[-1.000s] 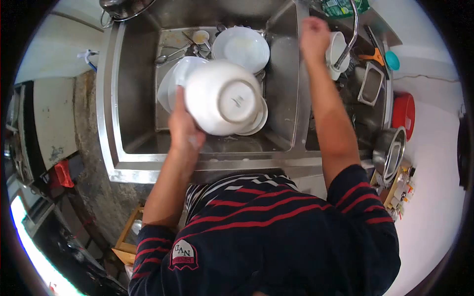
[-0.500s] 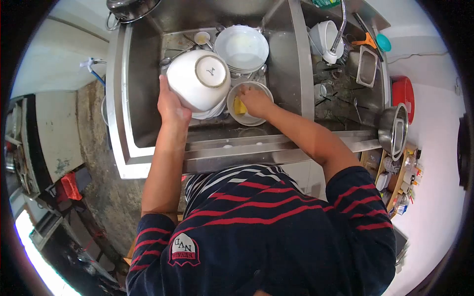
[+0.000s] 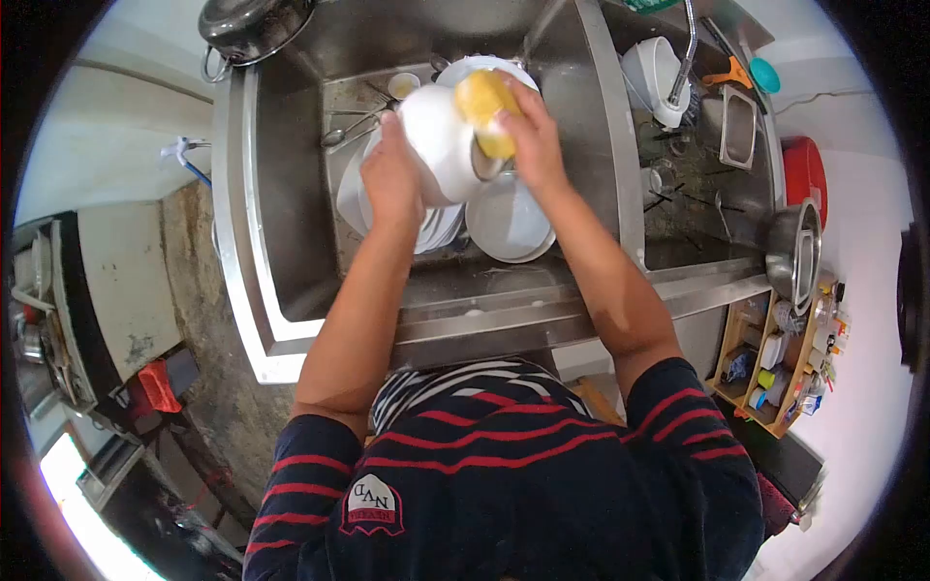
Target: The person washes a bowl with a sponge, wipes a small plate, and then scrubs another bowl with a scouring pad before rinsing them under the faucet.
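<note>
My left hand [image 3: 392, 179] grips a white bowl [image 3: 436, 145], tipped on its side with its foot ring turned to the right. In my right hand [image 3: 533, 136] is a yellow sponge [image 3: 484, 105], its face whitish with foam, held against the bowl's outer side near the foot. Both hands are above the left basin of a steel sink [image 3: 281, 194]. Beneath the bowl lie stacked white plates [image 3: 441, 232]. A round white bowl [image 3: 511, 221] stands below my right wrist, and another white dish [image 3: 499, 66] is partly hidden behind the sponge.
Spoons [image 3: 336, 137] and a small cup [image 3: 403, 85] lie at the basin's far left. A dark pot [image 3: 254, 34] sits at the back left corner. The right basin holds a steel pan [image 3: 738, 126] and utensils below a faucet [image 3: 686, 58]. A metal bowl [image 3: 792, 254] is at the right edge.
My right hand has lifted the sponge out of the round bowl and up to the white bowl. My left hand has shifted right and turned the bowl, its foot now facing right.
</note>
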Demonstrator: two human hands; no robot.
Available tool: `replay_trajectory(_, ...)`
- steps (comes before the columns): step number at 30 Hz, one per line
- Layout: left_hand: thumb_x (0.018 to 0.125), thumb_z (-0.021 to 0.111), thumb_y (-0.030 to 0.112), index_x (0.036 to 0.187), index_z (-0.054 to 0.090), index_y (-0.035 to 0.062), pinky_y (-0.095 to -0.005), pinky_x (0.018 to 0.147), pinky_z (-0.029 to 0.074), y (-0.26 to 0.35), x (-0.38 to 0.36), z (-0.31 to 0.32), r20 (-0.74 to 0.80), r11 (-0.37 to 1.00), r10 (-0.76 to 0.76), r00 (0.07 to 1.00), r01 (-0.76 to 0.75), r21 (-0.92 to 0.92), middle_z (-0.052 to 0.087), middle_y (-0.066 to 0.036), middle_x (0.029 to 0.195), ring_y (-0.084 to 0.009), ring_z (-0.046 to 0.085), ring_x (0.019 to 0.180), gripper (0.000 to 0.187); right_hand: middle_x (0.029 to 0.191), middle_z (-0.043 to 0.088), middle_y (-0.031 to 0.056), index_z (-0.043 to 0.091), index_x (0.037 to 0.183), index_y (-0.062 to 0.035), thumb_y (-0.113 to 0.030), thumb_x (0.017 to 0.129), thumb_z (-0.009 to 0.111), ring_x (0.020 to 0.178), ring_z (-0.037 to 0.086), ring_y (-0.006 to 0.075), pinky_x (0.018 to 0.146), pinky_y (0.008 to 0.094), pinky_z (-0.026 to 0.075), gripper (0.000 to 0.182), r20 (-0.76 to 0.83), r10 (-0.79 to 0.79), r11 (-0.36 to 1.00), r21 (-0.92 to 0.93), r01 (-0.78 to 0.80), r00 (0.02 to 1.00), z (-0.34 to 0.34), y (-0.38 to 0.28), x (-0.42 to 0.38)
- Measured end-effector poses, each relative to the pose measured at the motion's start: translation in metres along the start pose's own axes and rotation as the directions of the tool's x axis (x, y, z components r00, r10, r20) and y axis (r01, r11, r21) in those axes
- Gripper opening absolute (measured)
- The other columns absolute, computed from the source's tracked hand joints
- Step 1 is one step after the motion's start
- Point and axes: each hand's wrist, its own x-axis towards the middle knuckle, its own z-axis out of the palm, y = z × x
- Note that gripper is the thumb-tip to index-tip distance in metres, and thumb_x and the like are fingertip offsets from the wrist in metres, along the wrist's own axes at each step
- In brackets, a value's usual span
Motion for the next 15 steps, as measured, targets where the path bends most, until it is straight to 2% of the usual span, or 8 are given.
replay_trajectory(1, 0.093, 0.056, 0.049, 0.093, 0.063, -0.0094, -0.0336, 0.076, 0.048, -0.005, -0.005, 0.002, 0.050, 0.999, 0.015, 0.999, -0.018, 0.043, 0.064, -0.013, 0.093, -0.0180, 0.058, 0.084, 0.059, 0.118, 0.057, 0.0144, 0.058, 0.124, -0.0043, -0.022, 0.080, 0.068, 0.108, 0.056, 0.0292, 0.094, 0.0357, 0.044, 0.048, 0.095, -0.284, 0.891, -0.342, 0.299, 0.954, 0.007, -0.002, -0.007)
replay_trajectory(5, 0.094, 0.054, 0.051, 0.081, 0.066, -0.0047, -0.0324, 0.066, 0.047, 0.007, -0.008, -0.007, 0.142, 0.983, 0.012, 0.990, -0.038, 0.182, 0.064, -0.011, 0.077, -0.0148, 0.056, 0.069, 0.059, 0.121, 0.056, 0.0162, 0.061, 0.118, -0.0035, -0.023, 0.083, 0.064, 0.113, 0.055, 0.0293, 0.098, 0.0368, 0.043, 0.040, 0.481, -0.436, 0.627, -0.443, 0.641, 0.760, 0.019, -0.051, -0.028)
replay_trajectory(8, 0.093, 0.052, 0.054, 0.074, 0.065, -0.0060, -0.0312, 0.063, 0.046, 0.010, -0.014, -0.002, 0.141, 0.957, 0.135, 0.981, -0.166, 0.238, 0.062, -0.009, 0.070, -0.0135, 0.054, 0.065, 0.065, 0.115, 0.060, 0.0192, 0.064, 0.108, -0.0024, -0.026, 0.085, 0.064, 0.112, 0.055, 0.0346, 0.099, 0.0431, 0.040, 0.033, -0.003, -0.199, 0.870, -0.461, 0.175, 0.980, 0.013, -0.019, -0.005)
replay_trajectory(9, 0.093, 0.051, 0.055, 0.071, 0.064, -0.0068, -0.0309, 0.063, 0.046, 0.012, -0.018, -0.001, 0.153, 0.918, 0.181, 0.971, -0.223, 0.328, 0.062, -0.008, 0.068, -0.0131, 0.053, 0.065, 0.067, 0.115, 0.060, 0.0192, 0.064, 0.108, -0.0024, -0.026, 0.085, 0.064, 0.112, 0.055, 0.0346, 0.099, 0.0431, 0.040, 0.033, -0.004, -0.200, 0.872, -0.457, 0.177, 0.980, 0.007, -0.012, -0.006)
replay_trajectory(11, 0.094, 0.050, 0.056, 0.067, 0.063, -0.0075, -0.0307, 0.061, 0.044, 0.011, -0.024, 0.003, 0.157, 0.918, 0.202, 0.967, -0.243, 0.313, 0.059, -0.007, 0.064, -0.0125, 0.052, 0.064, 0.070, 0.115, 0.061, 0.0190, 0.064, 0.109, -0.0024, -0.025, 0.088, 0.061, 0.112, 0.055, 0.0337, 0.100, 0.0414, 0.040, 0.031, -0.011, 0.315, 0.945, -0.087, -0.314, 0.949, -0.001, -0.027, 0.000)
replay_trajectory(13, 0.094, 0.050, 0.055, 0.066, 0.062, -0.0068, -0.0323, 0.059, 0.043, 0.014, -0.027, 0.002, 0.144, 0.896, 0.237, 0.961, -0.273, 0.351, 0.058, -0.006, 0.062, -0.0123, 0.049, 0.060, 0.069, 0.113, 0.063, 0.0183, 0.064, 0.109, -0.0014, -0.023, 0.088, 0.060, 0.109, 0.057, 0.0343, 0.098, 0.0410, 0.041, 0.030, -0.027, 0.093, 0.976, -0.194, -0.097, 0.995, 0.009, -0.043, -0.012)
replay_trajectory(14, 0.094, 0.050, 0.055, 0.066, 0.062, -0.0068, -0.0323, 0.059, 0.043, 0.014, -0.026, -0.001, 0.140, 0.890, 0.245, 0.959, -0.280, 0.360, 0.058, -0.006, 0.062, -0.0123, 0.049, 0.060, 0.069, 0.113, 0.063, 0.0185, 0.064, 0.108, -0.0009, -0.023, 0.087, 0.059, 0.108, 0.057, 0.0342, 0.097, 0.0410, 0.042, 0.030, 0.138, -0.270, 0.913, -0.279, 0.299, 0.953, 0.014, -0.050, -0.015)
replay_trajectory(15, 0.095, 0.049, 0.055, 0.065, 0.061, -0.0065, -0.0332, 0.057, 0.042, 0.013, -0.024, -0.004, 0.203, 0.897, 0.265, 0.943, -0.318, 0.308, 0.057, -0.006, 0.061, -0.0125, 0.048, 0.059, 0.069, 0.113, 0.063, 0.0187, 0.064, 0.107, -0.0003, -0.022, 0.087, 0.059, 0.107, 0.058, 0.0341, 0.095, 0.0410, 0.043, 0.030, 0.307, -0.574, 0.701, -0.295, 0.649, 0.759, 0.016, -0.060, -0.018)
